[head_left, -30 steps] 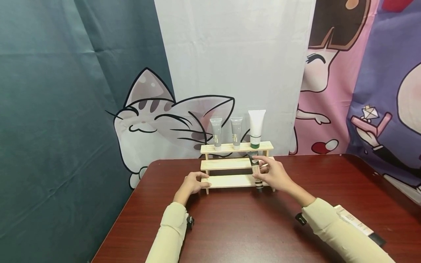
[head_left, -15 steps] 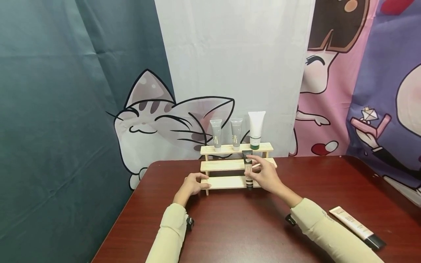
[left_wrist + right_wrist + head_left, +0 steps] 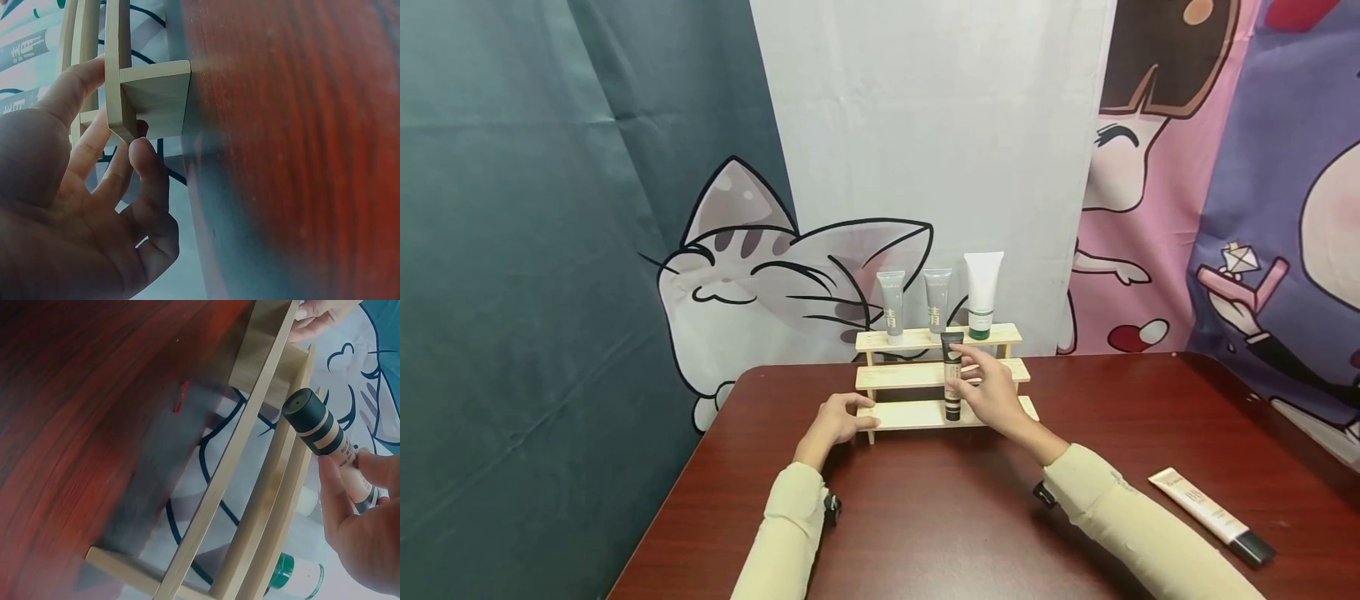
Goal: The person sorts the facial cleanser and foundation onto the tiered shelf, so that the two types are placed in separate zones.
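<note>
A small wooden three-tier shelf (image 3: 910,414) stands on the table. My left hand (image 3: 837,421) grips the left end of its lowest board; in the left wrist view the fingers (image 3: 150,165) lie at the board's end. My right hand (image 3: 996,392) pinches a beige tube with black ends (image 3: 952,379) between thumb and fingers. The tube is upright, black cap (image 3: 309,415) down, in front of the tiers. In the right wrist view a gap shows between cap and lowest board. On the top tier stand two grey tubes (image 3: 892,304) (image 3: 937,300) and a white tube with a green cap (image 3: 982,287).
A beige tube with a black cap (image 3: 1210,512) lies on the dark red table (image 3: 970,533) at the right, near my right sleeve. Behind the table hangs a printed cloth (image 3: 940,142) with cartoon figures.
My right hand has moved left along the shelf with the tube, which went from tilted to upright and rose slightly. The left hand has kept its place.
</note>
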{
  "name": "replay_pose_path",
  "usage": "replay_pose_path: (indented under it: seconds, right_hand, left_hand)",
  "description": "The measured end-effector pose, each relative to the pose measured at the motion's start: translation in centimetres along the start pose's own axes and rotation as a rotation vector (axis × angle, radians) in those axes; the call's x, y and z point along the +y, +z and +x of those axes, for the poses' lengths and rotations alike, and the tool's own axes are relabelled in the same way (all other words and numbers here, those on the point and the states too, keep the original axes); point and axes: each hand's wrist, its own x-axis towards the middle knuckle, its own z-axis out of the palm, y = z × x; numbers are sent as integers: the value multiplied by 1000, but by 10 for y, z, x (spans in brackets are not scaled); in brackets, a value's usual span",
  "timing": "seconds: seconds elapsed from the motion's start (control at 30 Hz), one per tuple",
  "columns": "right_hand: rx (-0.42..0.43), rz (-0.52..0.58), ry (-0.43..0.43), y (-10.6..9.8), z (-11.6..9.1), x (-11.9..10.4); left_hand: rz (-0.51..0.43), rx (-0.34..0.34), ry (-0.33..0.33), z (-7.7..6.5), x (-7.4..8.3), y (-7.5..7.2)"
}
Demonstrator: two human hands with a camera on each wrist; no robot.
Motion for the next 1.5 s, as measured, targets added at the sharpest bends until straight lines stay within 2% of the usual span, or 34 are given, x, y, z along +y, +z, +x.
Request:
replay_pose_path:
  seconds: [0.47, 0.77, 1.0, 1.23, 1.5]
  right_hand:
    - [56, 8, -68, 17, 19, -3]
    - [61, 51, -44, 24, 27, -6]
    - [63, 30, -46, 29, 34, -6]
    - [80, 81, -12, 37, 41, -5]
    - [101, 129, -43, 43, 46, -4]
  left_hand:
    - [14, -11, -2, 1, 1, 0]
    - [13, -7, -5, 0, 2, 0]
    - [11, -10, -2, 1, 2, 0]
    - [-4, -13, -14, 1, 1, 0]
    - [-5, -10, -10, 0, 1, 1]
